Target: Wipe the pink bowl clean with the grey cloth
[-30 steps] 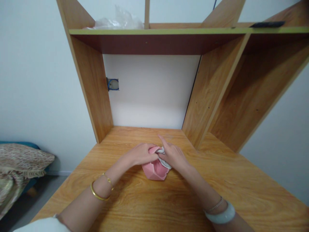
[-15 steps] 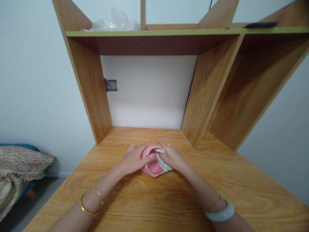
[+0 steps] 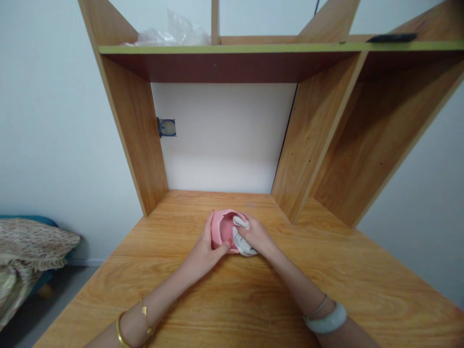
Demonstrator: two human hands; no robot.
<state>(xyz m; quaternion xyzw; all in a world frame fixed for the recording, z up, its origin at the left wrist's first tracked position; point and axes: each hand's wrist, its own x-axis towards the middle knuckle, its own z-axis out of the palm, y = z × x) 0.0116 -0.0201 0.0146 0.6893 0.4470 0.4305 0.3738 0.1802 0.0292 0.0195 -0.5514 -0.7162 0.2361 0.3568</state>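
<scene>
A pink, faceted bowl-like pot (image 3: 226,226) is tilted with its opening toward me, just above or on the wooden desk; I cannot tell which. My left hand (image 3: 209,246) grips its left side, thumb over the lower rim and fingers up along the outer wall. My right hand (image 3: 256,235) pinches a pale grey-white cloth (image 3: 243,241) against the right rim. Part of the cloth is tucked inside the pot, and the rest hangs over the edge. The right fingers behind the pot are hidden.
The wooden desk (image 3: 232,299) carries a shelf unit with upright side panels (image 3: 134,140). A clear plastic bag (image 3: 174,34) and a dark flat object (image 3: 392,37) lie on the upper shelf (image 3: 253,47). At left stands a blue seat with a fringed, patterned blanket (image 3: 36,241).
My left hand has shifted from across the pot's rim to its left side, thumb now at the lower edge. The pot has turned and risen slightly; the cloth stays in my right hand.
</scene>
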